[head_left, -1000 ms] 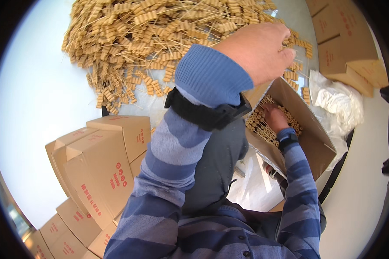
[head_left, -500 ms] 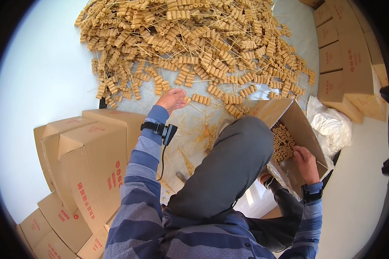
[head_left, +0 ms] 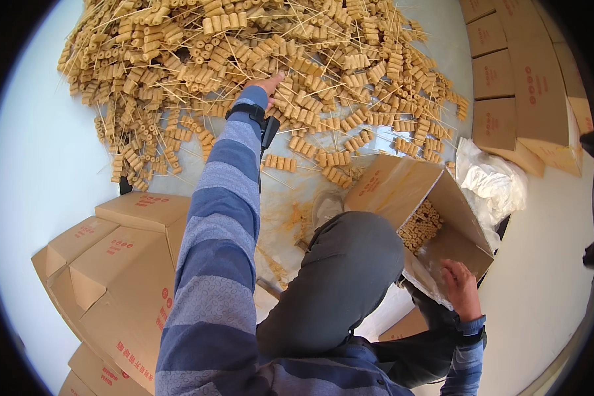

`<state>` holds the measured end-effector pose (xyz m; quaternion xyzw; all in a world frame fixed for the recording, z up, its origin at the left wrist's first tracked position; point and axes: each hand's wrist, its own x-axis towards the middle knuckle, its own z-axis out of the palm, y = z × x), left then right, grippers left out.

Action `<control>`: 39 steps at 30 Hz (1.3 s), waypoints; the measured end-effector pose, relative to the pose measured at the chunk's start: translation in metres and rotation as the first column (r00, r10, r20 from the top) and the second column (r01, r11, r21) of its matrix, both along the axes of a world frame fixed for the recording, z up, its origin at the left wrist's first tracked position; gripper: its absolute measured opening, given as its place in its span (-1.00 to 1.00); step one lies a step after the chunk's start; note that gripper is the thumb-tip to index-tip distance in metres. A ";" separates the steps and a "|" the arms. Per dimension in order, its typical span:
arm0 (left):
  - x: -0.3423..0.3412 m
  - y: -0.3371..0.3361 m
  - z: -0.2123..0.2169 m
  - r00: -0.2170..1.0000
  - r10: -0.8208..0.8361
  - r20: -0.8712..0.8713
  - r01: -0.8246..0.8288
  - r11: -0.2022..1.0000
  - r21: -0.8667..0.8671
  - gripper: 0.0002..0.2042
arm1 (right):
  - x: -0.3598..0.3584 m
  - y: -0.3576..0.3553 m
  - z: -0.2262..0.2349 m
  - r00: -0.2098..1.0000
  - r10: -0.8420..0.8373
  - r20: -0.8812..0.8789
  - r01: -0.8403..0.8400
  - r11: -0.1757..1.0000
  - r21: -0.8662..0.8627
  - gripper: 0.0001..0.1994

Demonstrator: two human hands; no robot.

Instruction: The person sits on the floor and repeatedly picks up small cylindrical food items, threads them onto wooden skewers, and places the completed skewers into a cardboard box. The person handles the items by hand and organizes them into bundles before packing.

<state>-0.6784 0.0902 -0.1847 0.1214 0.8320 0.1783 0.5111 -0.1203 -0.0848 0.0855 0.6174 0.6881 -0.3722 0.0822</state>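
A large heap of skewers (head_left: pixel 224 59), tan ring-shaped rolls threaded on thin sticks, spreads across the far side of the floor. My left hand (head_left: pixel 268 84) reaches into its near part, fingers stretched and apart among the skewers; the sleeve and wrist strap hide part of the hand. To the right stands an open cardboard box (head_left: pixel 389 185) with packed skewers (head_left: pixel 421 228) inside, their round ends facing up. By the box's near side is my right hand (head_left: pixel 462 289), fingers loosely bent and apart, nothing seen in them. Whether it touches the lining is unclear.
Cardboard boxes (head_left: pixel 129 264) stand at the left, and more stacked boxes (head_left: pixel 495 79) at the far right. Crumpled white plastic (head_left: pixel 488 181) lies beyond the open box. My bent knee (head_left: pixel 369 244) is between my arms. A few loose skewers (head_left: pixel 280 162) lie near the heap.
My left hand has moved away from me, from the heap's near edge into the skewers. My right hand has drawn back from the packed skewers toward the box's near side. The view has shifted.
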 end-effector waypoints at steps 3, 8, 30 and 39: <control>0.002 0.009 -0.012 0.997 0.070 0.010 -0.070 0.998 0.000 -0.39 | 0.009 -0.007 0.002 0.998 -0.036 0.045 0.036 0.999 -0.018 -0.82; -0.007 0.007 -0.036 0.968 0.221 0.119 -0.234 0.965 0.115 -0.59 | 0.017 -0.017 0.001 0.998 0.020 0.064 -0.021 1.000 0.017 -0.82; 0.092 -0.039 0.146 0.382 -0.040 0.923 -0.700 0.640 0.317 -0.82 | -0.010 -0.033 0.032 0.995 0.075 -0.068 -0.063 0.984 0.166 -0.82; 0.157 -0.112 0.295 0.465 -0.506 0.726 -0.264 0.704 0.660 -0.68 | -0.045 -0.038 0.073 0.759 -0.424 -0.495 0.420 0.899 -0.126 -0.73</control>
